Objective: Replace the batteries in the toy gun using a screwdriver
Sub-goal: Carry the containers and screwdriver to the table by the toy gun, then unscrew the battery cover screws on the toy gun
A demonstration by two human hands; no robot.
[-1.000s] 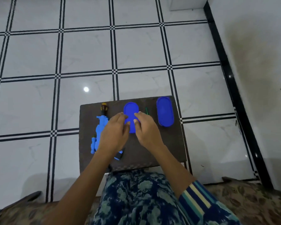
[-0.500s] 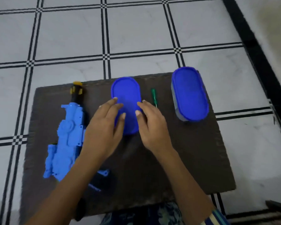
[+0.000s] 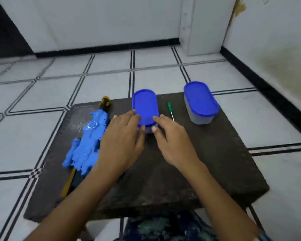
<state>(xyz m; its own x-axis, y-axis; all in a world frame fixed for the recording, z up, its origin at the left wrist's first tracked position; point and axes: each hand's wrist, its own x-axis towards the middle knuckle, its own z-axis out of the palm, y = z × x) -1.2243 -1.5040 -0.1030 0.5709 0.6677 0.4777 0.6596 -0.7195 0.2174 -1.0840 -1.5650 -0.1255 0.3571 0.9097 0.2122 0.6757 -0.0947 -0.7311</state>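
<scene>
One toy gun (image 3: 87,143), one screwdriver (image 3: 170,108), two tubs: right tub (image 3: 200,103) apart; left hand (image 3: 121,143) and right hand (image 3: 174,141), fingers loosely spread, seemingly touch middle tub (image 3: 144,105).

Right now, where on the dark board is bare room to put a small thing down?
Free: the near right part of the board, nearer than the right container and beside the right hand. Crowded: far strip with toy gun, middle container, screwdriver.

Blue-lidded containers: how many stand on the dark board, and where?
2. The middle container stands far-centre on the board, left hand and right hand touching its near end. The right container stands near the far right corner, right of the green screwdriver. None seems hidden.
</scene>
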